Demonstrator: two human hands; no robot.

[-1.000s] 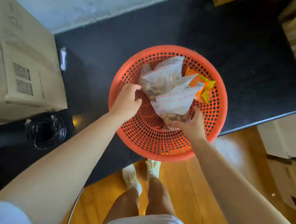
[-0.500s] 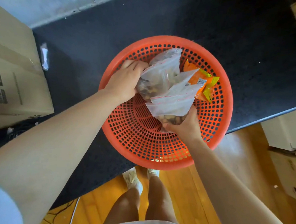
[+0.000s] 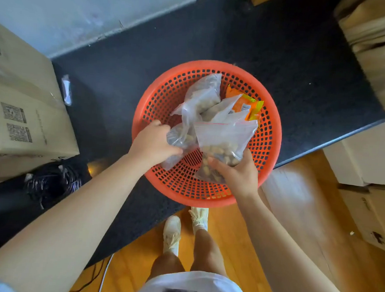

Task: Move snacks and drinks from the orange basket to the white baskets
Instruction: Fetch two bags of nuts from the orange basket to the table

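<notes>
- While the orange basket [image 3: 270,150] sits on the black counter [image 3: 304,62] with its near rim past the counter's edge, both hands work inside it.
- The right hand [image 3: 237,173] has its grip clamped on the bottom of a clear zip bag of peanuts [image 3: 223,145]; thumb on the near face, fingers behind.
- That bag stands nearly upright, its long axis running from the hand up and away, the red zip seal at the far end and the nuts sunk at the gripped end.
- The bag thus rises above and beyond the right grip, over the middle of the basket.
- The left hand [image 3: 153,143] has its grip closed on the near end of a second clear bag [image 3: 188,123], just left of the first.
- This second bag lies stretched, pointing away towards the far rim.
- A further clear bag [image 3: 206,90] lies beyond it.
- An orange snack packet [image 3: 243,104] lies at the far right of the basket floor, partly under the clear bags.
- Cardboard boxes [image 3: 26,113] stand left of the basket on the counter.
</notes>
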